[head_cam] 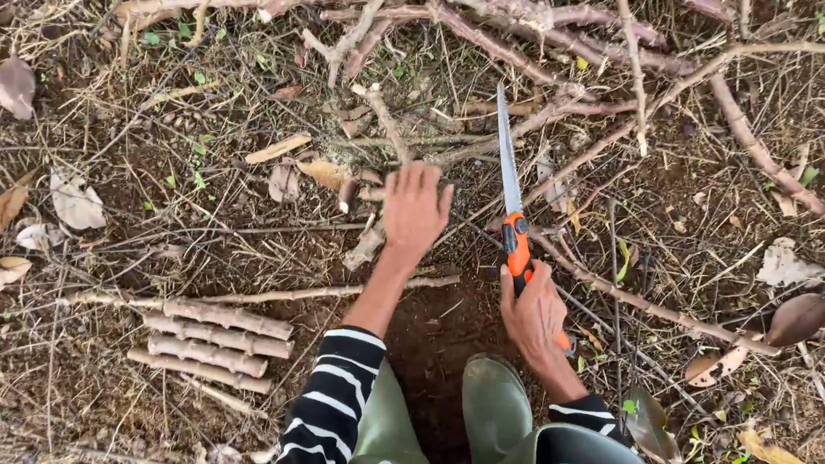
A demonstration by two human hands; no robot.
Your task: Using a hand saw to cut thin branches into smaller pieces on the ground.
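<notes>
Two green rubber boots (pixel 496 409) stand on bare soil at the bottom edge of the ground in view. Above them the right hand (pixel 533 313) is wrapped tight round the orange handle of a pruning saw (pixel 510 194), blade pointing away. The left hand (pixel 414 208), fingers spread, presses down on a cut stem piece (pixel 364 247). Further left lie four stacked stem cuttings (pixel 211 341); tangled branches (pixel 513 14) cross the far edge.
</notes>
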